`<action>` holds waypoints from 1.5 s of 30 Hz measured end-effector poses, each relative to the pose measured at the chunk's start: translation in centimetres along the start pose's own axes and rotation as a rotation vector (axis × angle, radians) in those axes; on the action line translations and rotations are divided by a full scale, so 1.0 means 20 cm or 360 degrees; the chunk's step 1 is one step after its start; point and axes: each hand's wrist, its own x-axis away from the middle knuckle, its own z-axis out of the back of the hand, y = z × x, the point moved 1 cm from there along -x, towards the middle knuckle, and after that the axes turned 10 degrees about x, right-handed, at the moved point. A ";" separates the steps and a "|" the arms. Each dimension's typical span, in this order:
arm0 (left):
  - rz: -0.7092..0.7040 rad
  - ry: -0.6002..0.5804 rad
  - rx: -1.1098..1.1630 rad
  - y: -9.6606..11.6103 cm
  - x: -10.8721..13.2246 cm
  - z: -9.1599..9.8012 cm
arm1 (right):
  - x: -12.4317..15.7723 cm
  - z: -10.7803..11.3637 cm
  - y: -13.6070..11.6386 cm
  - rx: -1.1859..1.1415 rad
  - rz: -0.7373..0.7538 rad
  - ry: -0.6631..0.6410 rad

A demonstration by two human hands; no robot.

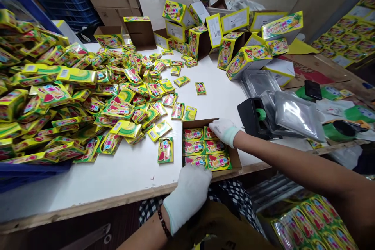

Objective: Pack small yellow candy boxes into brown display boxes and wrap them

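An open cardboard carton (235,163) lies at the table's near edge, with rows of small green and yellow TWINS boxes (219,161) inside. My left hand (191,188), in a white glove, is at the carton's near left side; its curled fingers rest over the near wall and the closest small box, their tips partly hidden. Also gloved, my right hand (225,131) reaches into the far right corner, fingers closed at a small box (209,133) there. Left of the carton, one single TWINS box (165,150) lies flat on the white table.
A large heap of TWINS boxes (67,97) covers the table's left side. Bigger display cartons (234,43) are stacked at the back. To the right are a black tape dispenser (254,119) and clear plastic packs (299,113). Wrapped packs (313,222) sit below the table.
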 end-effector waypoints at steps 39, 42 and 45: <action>0.0509 0.0354 -0.0158 -0.16 -0.40 0.04 | -0.01 -0.13 -0.25 0.0055 0.0017 -0.0005; 0.0517 0.0383 -0.0129 -0.16 -0.42 0.00 | 0.01 -0.17 -0.20 -0.0020 0.0095 0.0019; 0.0511 0.0413 -0.0084 -0.16 -0.45 0.00 | 0.06 -0.24 -0.15 -0.0104 0.0167 0.0063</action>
